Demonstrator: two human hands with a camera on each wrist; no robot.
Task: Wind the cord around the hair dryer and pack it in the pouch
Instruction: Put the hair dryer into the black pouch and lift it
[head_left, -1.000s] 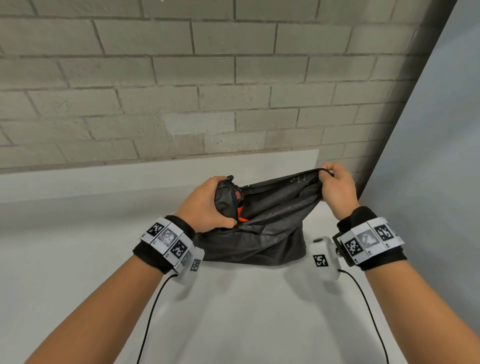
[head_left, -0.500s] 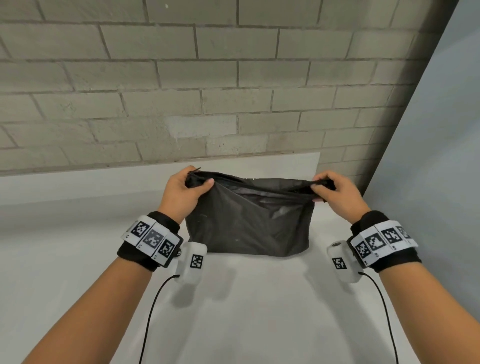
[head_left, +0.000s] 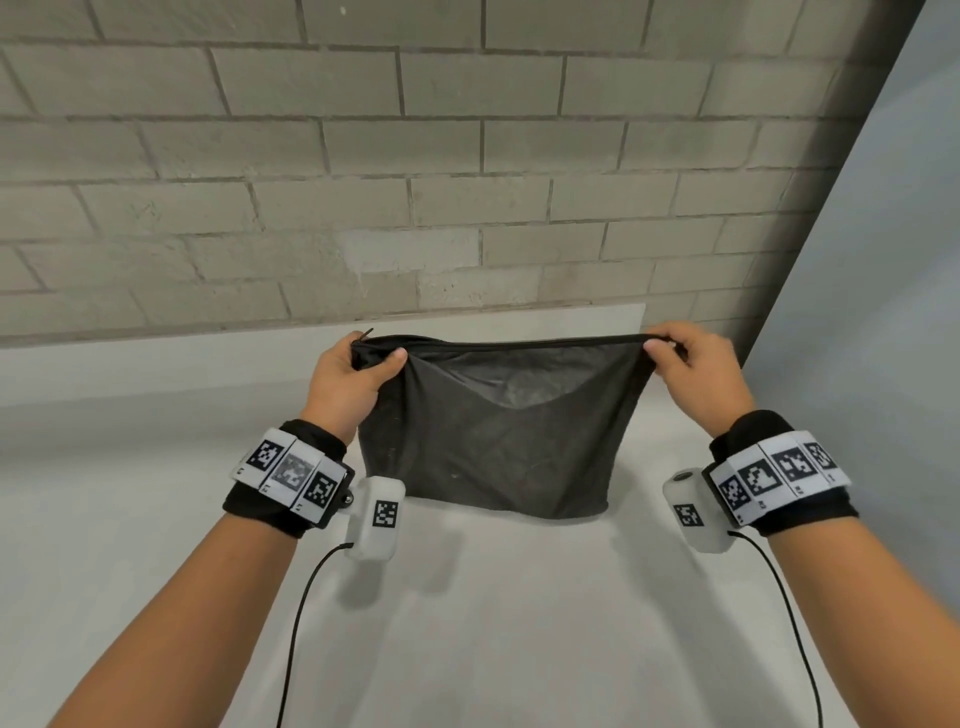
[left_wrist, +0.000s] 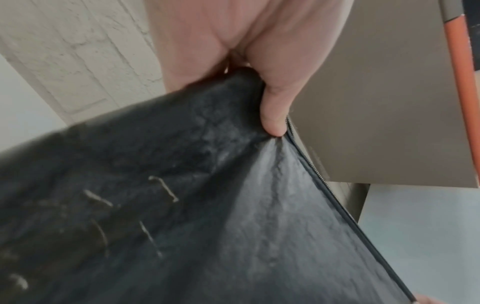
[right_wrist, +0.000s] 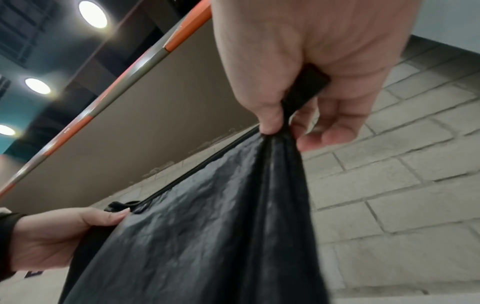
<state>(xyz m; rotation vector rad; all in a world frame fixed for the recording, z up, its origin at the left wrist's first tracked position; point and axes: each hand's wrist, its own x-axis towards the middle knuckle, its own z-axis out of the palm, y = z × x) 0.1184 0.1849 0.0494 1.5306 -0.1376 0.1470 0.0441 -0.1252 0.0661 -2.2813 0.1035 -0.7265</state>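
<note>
A black fabric pouch (head_left: 498, 431) hangs upright over the white table (head_left: 498, 623), stretched flat between both hands. My left hand (head_left: 358, 369) grips its top left corner, thumb pressed on the front (left_wrist: 272, 115). My right hand (head_left: 680, 353) pinches the top right corner (right_wrist: 272, 123) between thumb and fingers. The zipper line (head_left: 519, 343) runs taut along the top edge, with its pull tab (right_wrist: 116, 205) by the left hand. The hair dryer and cord are not visible; the pouch hides whatever is inside.
A grey brick wall (head_left: 415, 182) rises close behind the table. A pale blue panel (head_left: 872, 312) stands on the right. Wrist camera cables (head_left: 296, 623) trail over the near table surface.
The pouch mouth, open with something orange showing inside a second ago, is now drawn flat. Both hands moved apart and up, pulling the top edge taut and lifting the pouch.
</note>
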